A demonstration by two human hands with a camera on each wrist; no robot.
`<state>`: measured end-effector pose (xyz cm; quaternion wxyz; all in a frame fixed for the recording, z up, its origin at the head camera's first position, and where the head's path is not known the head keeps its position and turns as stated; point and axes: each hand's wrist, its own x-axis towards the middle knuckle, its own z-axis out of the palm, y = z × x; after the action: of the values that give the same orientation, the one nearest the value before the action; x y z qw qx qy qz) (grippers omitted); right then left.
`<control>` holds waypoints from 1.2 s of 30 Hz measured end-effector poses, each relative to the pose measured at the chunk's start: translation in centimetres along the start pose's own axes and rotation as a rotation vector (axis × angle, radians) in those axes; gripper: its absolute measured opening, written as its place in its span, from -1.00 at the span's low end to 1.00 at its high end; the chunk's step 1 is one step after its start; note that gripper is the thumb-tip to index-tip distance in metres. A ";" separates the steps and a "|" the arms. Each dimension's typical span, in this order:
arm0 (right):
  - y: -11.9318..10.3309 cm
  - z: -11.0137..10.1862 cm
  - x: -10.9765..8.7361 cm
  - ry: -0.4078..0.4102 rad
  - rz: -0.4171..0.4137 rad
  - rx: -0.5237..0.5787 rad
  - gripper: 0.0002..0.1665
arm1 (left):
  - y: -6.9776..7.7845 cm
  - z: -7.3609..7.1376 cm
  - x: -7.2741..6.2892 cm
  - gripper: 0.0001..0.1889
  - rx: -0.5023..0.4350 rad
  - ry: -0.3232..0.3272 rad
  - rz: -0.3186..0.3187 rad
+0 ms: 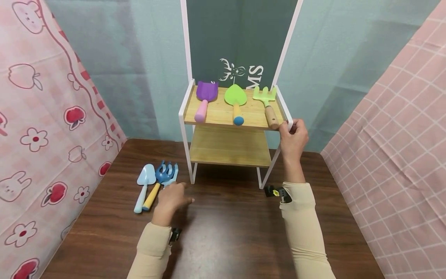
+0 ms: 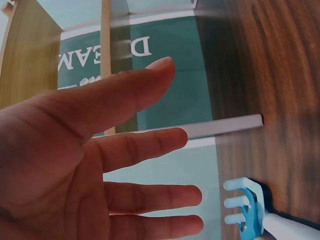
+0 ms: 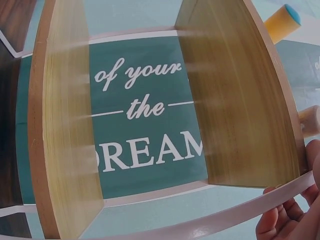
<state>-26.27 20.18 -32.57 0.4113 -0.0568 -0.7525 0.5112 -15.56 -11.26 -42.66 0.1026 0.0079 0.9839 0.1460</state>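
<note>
My left hand (image 1: 171, 199) hovers over the table beside the garden tools, its fingers spread and holding nothing in the left wrist view. A light blue hand rake (image 2: 260, 200) lies near it, partly covered by the hand in the head view. Alongside are a dark blue hand rake (image 1: 162, 176) with a yellow handle and a light blue trowel (image 1: 146, 176). At the shelf rack's front right corner, my right hand (image 1: 294, 140) grips the white frame (image 3: 220, 218). Close to its thumb rests the wooden handle of a green hand rake (image 1: 271, 116) on the top shelf.
The two-tier rack has a wooden top shelf (image 1: 220, 112) and a lower shelf (image 1: 230, 147). On top also lie a purple shovel (image 1: 207, 92) and a green trowel (image 1: 235, 95). Patterned pink cloths (image 1: 42, 116) flank the brown table (image 1: 223, 232), with a printed curtain behind.
</note>
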 end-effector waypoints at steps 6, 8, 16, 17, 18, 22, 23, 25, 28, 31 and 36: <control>0.0 0.0 0.1 0.005 -0.012 0.003 -0.86 | -1.1 0.3 -0.3 -0.40 -0.010 0.013 -0.048; -0.1 -0.1 0.1 0.005 -0.014 0.002 -0.86 | -1.5 0.4 -0.3 -0.41 -0.010 0.017 -0.054; -0.1 -0.1 0.1 0.010 -0.028 -0.010 -0.86 | -3.2 0.6 -0.5 -0.42 -0.054 0.008 -0.072; -0.1 0.0 0.1 0.011 -0.031 -0.011 -0.86 | -3.5 0.6 -0.5 -0.42 -0.063 0.010 -0.074; -0.1 0.0 0.1 0.011 -0.033 -0.012 -0.87 | -3.7 0.6 -0.6 -0.42 -0.071 0.013 -0.072; 0.0 0.0 0.2 0.015 -0.034 -0.008 -0.87 | -4.6 0.6 -0.7 -0.44 -0.080 0.037 -0.051; 0.0 0.0 0.1 0.014 -0.033 -0.008 -0.87 | -4.8 0.6 -0.8 -0.44 -0.079 0.036 -0.051; 0.0 0.0 0.1 0.011 -0.030 -0.006 -0.87 | -5.1 0.6 -0.9 -0.44 -0.078 0.037 -0.051; 0.0 0.0 0.1 0.003 -0.023 0.000 -0.88 | -5.6 0.5 -1.1 -0.44 -0.078 0.035 -0.062; 0.0 0.0 0.0 0.001 -0.014 0.005 -0.89 | -6.2 0.6 -1.4 -0.43 -0.081 0.045 -0.066; 0.0 0.0 -0.1 0.000 -0.011 -0.001 -0.88 | -7.4 0.8 -2.1 -0.40 -0.098 0.059 -0.082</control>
<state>-26.23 20.17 -32.61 0.4140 -0.0527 -0.7531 0.5086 -13.23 -18.23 -45.10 0.0799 -0.0416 0.9777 0.1898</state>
